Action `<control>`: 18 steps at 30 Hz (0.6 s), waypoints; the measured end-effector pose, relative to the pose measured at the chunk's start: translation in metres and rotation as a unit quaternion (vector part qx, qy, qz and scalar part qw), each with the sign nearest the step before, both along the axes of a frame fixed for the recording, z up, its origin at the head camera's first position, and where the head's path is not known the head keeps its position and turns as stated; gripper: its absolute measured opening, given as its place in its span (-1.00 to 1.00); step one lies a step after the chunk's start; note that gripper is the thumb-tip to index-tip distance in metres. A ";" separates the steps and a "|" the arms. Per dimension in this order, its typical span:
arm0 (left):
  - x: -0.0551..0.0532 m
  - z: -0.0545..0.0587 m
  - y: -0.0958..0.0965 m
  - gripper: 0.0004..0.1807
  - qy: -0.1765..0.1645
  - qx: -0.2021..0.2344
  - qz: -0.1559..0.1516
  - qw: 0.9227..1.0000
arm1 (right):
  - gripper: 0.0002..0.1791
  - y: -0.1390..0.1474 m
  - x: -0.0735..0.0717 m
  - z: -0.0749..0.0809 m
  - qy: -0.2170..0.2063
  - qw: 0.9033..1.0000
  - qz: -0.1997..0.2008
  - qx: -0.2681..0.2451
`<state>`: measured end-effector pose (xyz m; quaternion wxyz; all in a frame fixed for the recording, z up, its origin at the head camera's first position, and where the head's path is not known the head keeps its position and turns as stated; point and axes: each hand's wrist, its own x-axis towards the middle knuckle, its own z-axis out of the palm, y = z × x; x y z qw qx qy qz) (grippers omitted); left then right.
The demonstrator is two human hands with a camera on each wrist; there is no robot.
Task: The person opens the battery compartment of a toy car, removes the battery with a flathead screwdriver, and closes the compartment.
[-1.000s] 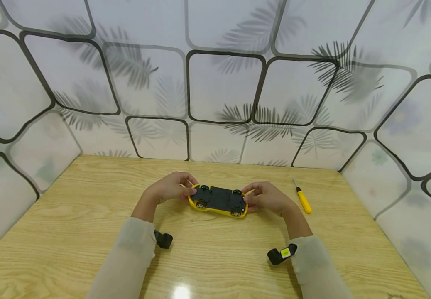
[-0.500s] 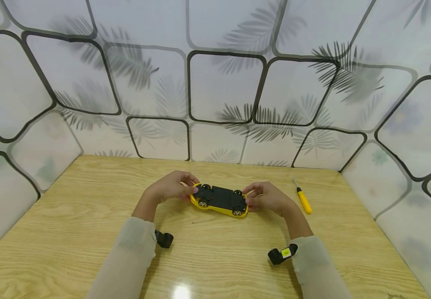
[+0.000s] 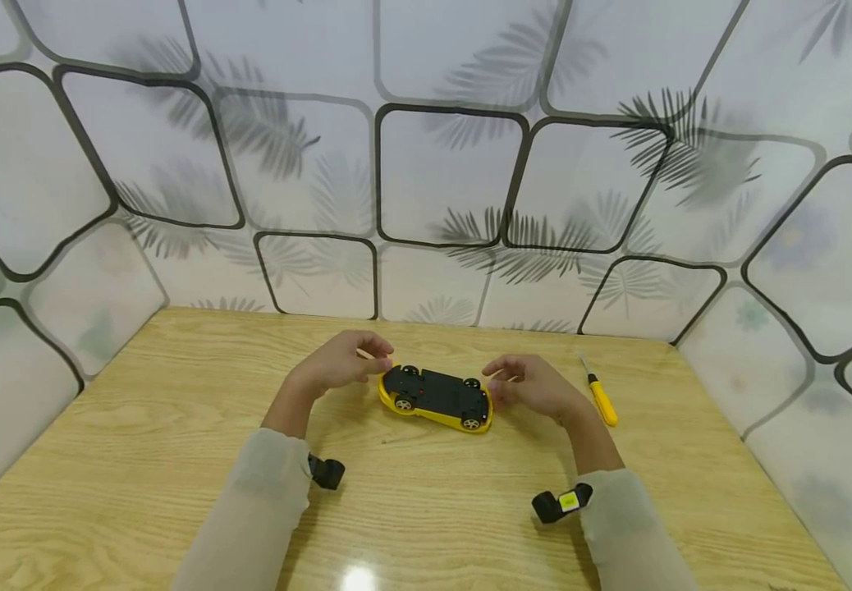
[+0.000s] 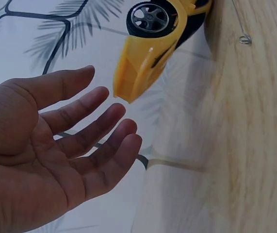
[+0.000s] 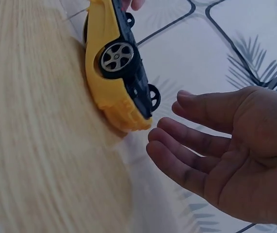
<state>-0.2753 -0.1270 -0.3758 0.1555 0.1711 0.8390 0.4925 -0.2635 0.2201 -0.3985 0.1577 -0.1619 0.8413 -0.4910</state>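
A yellow toy car (image 3: pixel 437 396) lies upside down on the wooden table, its black underside and wheels facing up. Beside its left end is my left hand (image 3: pixel 341 361), fingers relaxed and apart from the car; the left wrist view shows a gap between the fingertips (image 4: pixel 116 111) and the yellow body (image 4: pixel 140 65). My right hand (image 3: pixel 537 387) is at the other end, fingers loosely bent. In the right wrist view its fingertips (image 5: pixel 163 127) sit just off the yellow bumper (image 5: pixel 128 114), holding nothing.
A screwdriver (image 3: pixel 601 398) with a yellow handle lies on the table (image 3: pixel 426 509) to the right of my right hand. A patterned wall covering (image 3: pixel 441 180) rises behind and along both sides. A small bent wire-like piece (image 4: pixel 245 39) shows on the wood in the left wrist view.
Both hands have let go of the toy car and drawn slightly away from its ends. The car now rests upside down on the table; the screwdriver has stayed in place.
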 end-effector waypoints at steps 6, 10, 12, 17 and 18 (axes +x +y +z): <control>0.003 0.011 0.005 -0.68 0.054 -0.035 0.009 0.998 | -0.65 -0.011 0.000 0.015 0.112 0.990 0.028 0.081; 0.005 0.015 0.011 -0.74 0.096 -0.079 0.006 0.992 | -0.66 -0.024 0.001 0.018 0.184 0.974 0.051 0.124; 0.007 0.017 0.015 -0.74 0.119 -0.103 -0.005 0.988 | -0.66 -0.030 0.002 0.017 0.211 0.966 0.062 0.135; 0.014 0.021 0.028 -0.69 0.187 -0.172 -0.043 0.966 | -0.67 -0.038 0.002 0.009 0.281 0.941 0.090 0.164; 0.015 0.020 0.030 -0.68 0.197 -0.186 -0.049 0.961 | -0.67 -0.039 0.003 0.008 0.291 0.936 0.098 0.172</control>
